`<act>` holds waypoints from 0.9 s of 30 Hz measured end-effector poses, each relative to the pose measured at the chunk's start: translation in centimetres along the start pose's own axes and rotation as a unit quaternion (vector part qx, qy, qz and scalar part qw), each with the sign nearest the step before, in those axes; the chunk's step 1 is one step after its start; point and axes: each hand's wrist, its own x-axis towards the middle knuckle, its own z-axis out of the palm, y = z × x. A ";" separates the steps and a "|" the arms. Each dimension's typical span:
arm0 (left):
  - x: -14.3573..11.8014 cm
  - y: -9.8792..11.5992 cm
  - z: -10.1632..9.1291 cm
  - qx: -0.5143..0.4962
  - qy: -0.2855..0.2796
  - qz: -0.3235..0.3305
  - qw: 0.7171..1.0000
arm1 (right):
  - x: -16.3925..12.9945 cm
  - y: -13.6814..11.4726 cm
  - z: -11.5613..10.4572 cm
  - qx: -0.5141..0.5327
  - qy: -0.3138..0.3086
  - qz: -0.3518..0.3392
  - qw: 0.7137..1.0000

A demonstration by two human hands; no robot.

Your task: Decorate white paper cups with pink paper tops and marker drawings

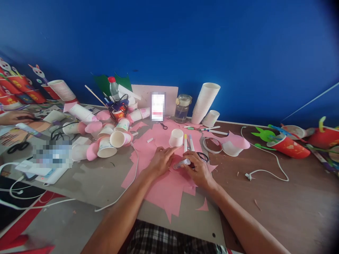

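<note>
My left hand rests on a pile of pink paper. Its index finger stretches toward the foot of a white paper cup, which stands upside down; whether they touch I cannot tell. The other left fingers are bent and partly hidden. In my right hand is a short, clear glue stick, tilted low over the paper between both hands. Just beyond the right hand lie a yellow-capped marker and a purple-capped marker. Black-handled scissors show beside its knuckles, partly covered.
A tall stack of paper cups, a glass jar and a lit phone stand at the back. Pink-and-white cup pieces crowd the left. A white cable lies right. Another person's hand is at far left.
</note>
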 end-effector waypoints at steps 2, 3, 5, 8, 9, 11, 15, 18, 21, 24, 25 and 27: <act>0.0 0.2 -0.1 -0.003 -0.003 -0.013 1.000 | 0.0 0.0 0.0 0.003 -0.012 0.001 1.000; 0.0 0.3 -0.2 -0.001 -0.006 -0.025 1.000 | 0.0 -0.1 0.0 0.003 -0.021 0.007 1.000; 0.0 0.4 -0.4 0.009 -0.025 -0.056 0.998 | -0.1 -0.1 -0.1 0.000 -0.035 0.022 0.999; 0.0 0.4 -0.7 0.016 -0.055 -0.095 0.994 | -0.1 -0.1 -0.1 -0.003 -0.041 0.028 0.999; 0.0 0.4 -0.7 0.014 -0.060 -0.103 0.993 | -0.1 -0.1 -0.2 -0.002 -0.043 0.025 0.999; 0.0 0.1 -0.6 0.009 -0.061 -0.114 0.992 | 0.0 -0.1 -0.3 -0.002 -0.045 0.011 0.999; 0.0 -0.3 -0.6 0.007 -0.070 -0.118 0.991 | 0.1 -0.1 -0.4 -0.014 -0.044 -0.019 0.999; 0.1 -0.4 -0.6 0.025 -0.088 -0.107 0.990 | 0.1 0.1 -0.3 -0.032 -0.039 -0.047 0.998; 0.1 -0.3 -0.6 0.040 -0.094 -0.101 0.990 | -0.1 0.3 -0.3 -0.054 -0.023 -0.070 0.996; 0.1 -0.2 -0.5 0.045 -0.087 -0.102 0.990 | -0.3 0.2 -0.4 -0.061 -0.024 -0.075 0.995; 0.1 -0.1 -0.5 0.045 -0.085 -0.101 0.990 | -0.3 0.0 -0.4 -0.061 -0.025 -0.076 0.995; 0.2 -0.1 -0.5 0.047 -0.082 -0.097 0.991 | -0.3 -0.3 -0.5 -0.059 -0.016 -0.079 0.995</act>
